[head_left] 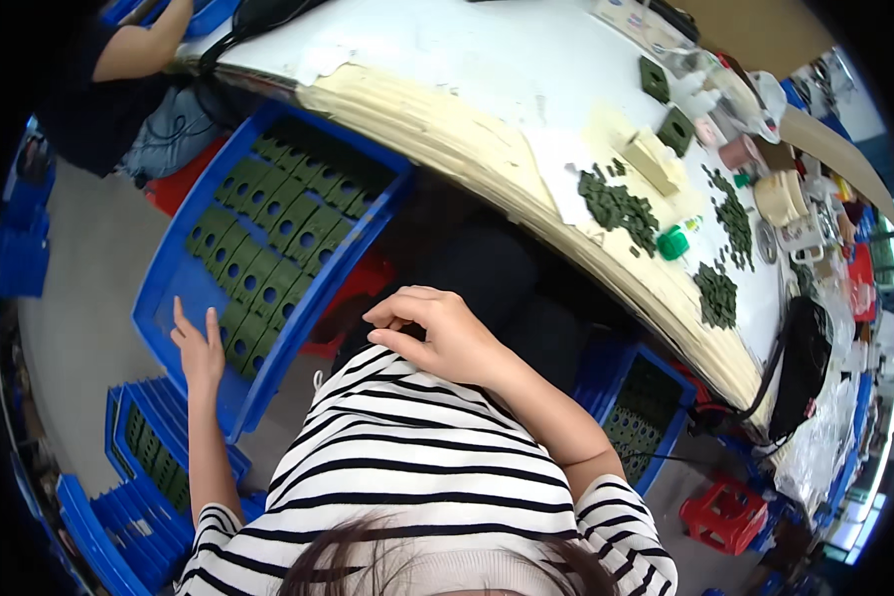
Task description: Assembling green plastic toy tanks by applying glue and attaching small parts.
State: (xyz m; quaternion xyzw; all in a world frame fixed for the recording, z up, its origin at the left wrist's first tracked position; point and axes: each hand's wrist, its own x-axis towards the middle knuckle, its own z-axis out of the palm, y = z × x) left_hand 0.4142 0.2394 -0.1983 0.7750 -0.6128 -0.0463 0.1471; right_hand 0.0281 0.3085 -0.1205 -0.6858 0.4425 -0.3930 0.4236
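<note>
My left hand [199,348] is over the near end of a blue plastic crate [159,268], its fingers spread and nothing in them. Rows of dark green blocks with round holes [268,238] fill much of the crate, and the bare blue bottom shows next to my hand. My right hand [435,330] rests in front of my striped shirt at my lap. Its fingers are loosely bent with the thumb apart, and I see nothing in its grasp.
A white-topped table [447,79] with a worn edge curves ahead, bearing piles of small green pieces [616,211], two green blocks [676,131] and a green bottle [673,243]. Stacked blue crates [129,517], a red stool [725,517] and another person [119,99] are nearby.
</note>
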